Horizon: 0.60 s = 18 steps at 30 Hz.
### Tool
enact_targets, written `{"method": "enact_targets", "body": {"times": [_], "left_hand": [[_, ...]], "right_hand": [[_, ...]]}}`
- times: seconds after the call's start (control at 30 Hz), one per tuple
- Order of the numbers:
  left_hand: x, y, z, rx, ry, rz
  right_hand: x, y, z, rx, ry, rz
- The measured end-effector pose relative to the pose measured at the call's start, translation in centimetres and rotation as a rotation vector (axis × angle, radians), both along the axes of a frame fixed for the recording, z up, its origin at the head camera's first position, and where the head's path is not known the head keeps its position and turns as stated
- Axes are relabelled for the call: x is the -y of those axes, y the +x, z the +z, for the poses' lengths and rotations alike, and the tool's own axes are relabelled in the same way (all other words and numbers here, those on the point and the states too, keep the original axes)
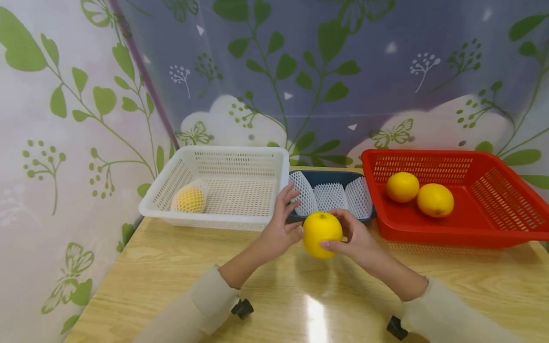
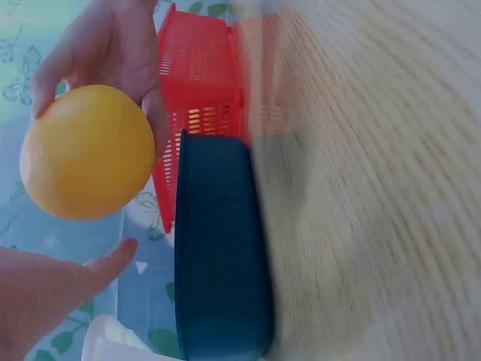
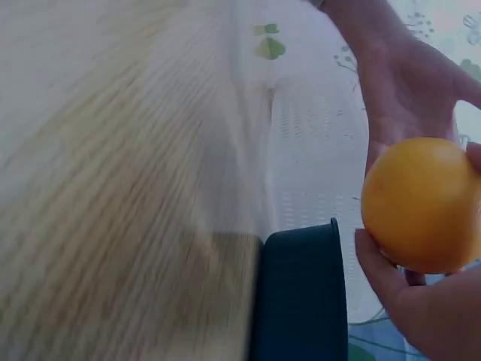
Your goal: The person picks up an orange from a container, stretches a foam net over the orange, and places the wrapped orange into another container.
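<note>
A round yellow orange [image 1: 322, 235] is held above the table by my right hand [image 1: 362, 243], thumb on its near side and fingers behind. In the right wrist view, the same orange [image 3: 421, 204] looks deeper in colour. My left hand [image 1: 276, 228] is spread at the fruit's left side, its thumb close to the peel; the left wrist view shows a gap there. Behind both hands, a dark blue tray [image 1: 330, 177] holds several white foam net sleeves [image 1: 330, 197]. The hands and fruit hide part of the tray's front.
On the left stands a white basket [image 1: 240, 219] with one netted yellow fruit [image 1: 189, 199] inside. A red basket [image 1: 463, 233] on the right contains two yellow fruits [image 1: 435, 200]. All stand on a wooden table [image 1: 171, 267] before a patterned curtain [image 1: 300, 95].
</note>
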<state>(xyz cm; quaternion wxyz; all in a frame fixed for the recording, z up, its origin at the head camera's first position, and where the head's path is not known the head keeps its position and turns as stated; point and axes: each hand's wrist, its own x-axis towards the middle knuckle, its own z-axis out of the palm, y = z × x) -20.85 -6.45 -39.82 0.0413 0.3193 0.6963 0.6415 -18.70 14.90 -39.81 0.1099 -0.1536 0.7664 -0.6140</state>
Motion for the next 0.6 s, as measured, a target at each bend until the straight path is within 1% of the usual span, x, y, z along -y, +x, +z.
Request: {"method": "enact_targets", "body": {"times": [0.03, 0.07, 0.13, 0.17, 0.23, 0.3, 0.33, 0.4, 0.47, 0.6], "left_hand": [[0.0, 0.1, 0.2, 0.062, 0.012, -0.001], [0.1, 0.2, 0.2, 0.1, 0.01, -0.004], [0.2, 0.4, 0.3, 0.144, 0.005, -0.038], [0.2, 0.5, 0.3, 0.15, -0.006, -0.062], [0.3, 0.9, 0.8, 0.164, -0.04, -0.111], [0.3, 1.1, 0.6, 0.147, -0.084, -0.142], [0.2, 1.2, 0.5, 0.136, -0.103, -0.151], [0.1, 1.4, 0.5, 0.115, -0.134, -0.15], [-0.1, 1.3, -0.2, 0.099, -0.149, -0.131], [-0.2, 1.5, -0.5, 0.133, -0.162, -0.106]], "right_hand": [[0.0, 0.1, -0.1, -0.068, 0.026, -0.008], [0.0, 0.2, -0.3, -0.152, 0.057, -0.012], [0.1, 0.4, -0.6, -0.35, 0.126, -0.002], [0.1, 0.6, -0.8, -0.451, 0.16, 0.003], [0.1, 0.8, -1.1, -0.626, 0.203, 0.005], [0.1, 0.9, -1.3, -0.727, 0.202, 0.016], [0.1, 1.0, -1.4, -0.748, 0.197, 0.016], [0.1, 1.1, -1.5, -0.752, 0.184, 0.01], [0.1, 1.1, -1.5, -0.741, 0.184, -0.004], [0.2, 1.5, -1.1, -0.696, 0.193, -0.02]]}}
